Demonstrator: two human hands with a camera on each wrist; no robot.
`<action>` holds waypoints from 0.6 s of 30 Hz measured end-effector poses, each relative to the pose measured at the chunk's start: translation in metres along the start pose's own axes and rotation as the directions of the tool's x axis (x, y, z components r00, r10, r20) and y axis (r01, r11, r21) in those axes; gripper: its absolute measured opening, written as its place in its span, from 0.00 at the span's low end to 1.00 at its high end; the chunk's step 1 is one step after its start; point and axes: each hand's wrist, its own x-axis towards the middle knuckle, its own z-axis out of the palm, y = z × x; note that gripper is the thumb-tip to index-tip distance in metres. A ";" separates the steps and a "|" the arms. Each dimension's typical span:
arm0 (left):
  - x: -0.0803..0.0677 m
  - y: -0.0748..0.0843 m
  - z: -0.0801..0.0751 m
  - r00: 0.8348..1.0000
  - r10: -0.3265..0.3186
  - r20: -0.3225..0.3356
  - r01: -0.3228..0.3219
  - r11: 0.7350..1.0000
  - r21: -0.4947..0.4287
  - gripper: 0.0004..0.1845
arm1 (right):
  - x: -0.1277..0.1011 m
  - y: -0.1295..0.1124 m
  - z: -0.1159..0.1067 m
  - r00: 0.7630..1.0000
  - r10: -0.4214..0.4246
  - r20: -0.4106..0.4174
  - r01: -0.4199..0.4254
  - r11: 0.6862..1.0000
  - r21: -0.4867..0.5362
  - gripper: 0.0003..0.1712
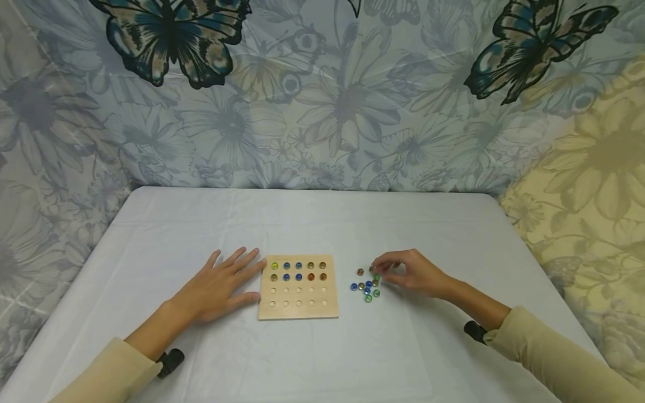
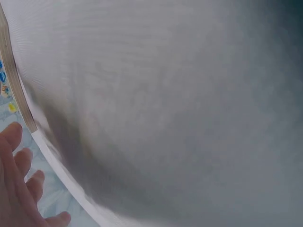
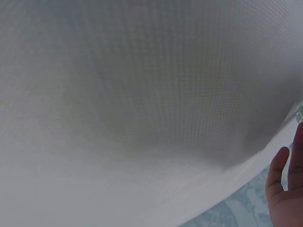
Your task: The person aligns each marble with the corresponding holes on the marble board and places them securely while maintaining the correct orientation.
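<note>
A light wooden board (image 1: 298,312) with rows of round hollows lies flat on the table. Marbles fill its two far rows, among them a yellow-green marble (image 1: 274,266) and a red marble (image 1: 311,276); the two near rows show bare hollows. My left hand (image 1: 221,288) lies spread at the board's left edge, fingertips and thumb by its side. To the right of the board is a loose group of blue, green and amber marbles (image 1: 368,284). Over the group's right side bends my right hand (image 1: 410,274), fingertips at the marbles; whether it pinches one is hidden.
A white cloth covers the table (image 1: 201,212). Patterned fabric with flowers and butterflies (image 1: 322,112) hangs behind the table and at its sides. In the left wrist view, the board's edge (image 2: 16,75) shows at far left.
</note>
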 end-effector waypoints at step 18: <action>0.002 0.003 -0.002 0.998 0.007 0.058 -0.004 0.999 -0.043 0.45 | 0.003 0.004 0.006 0.999 0.023 0.023 -0.023 0.999 -0.030 0.17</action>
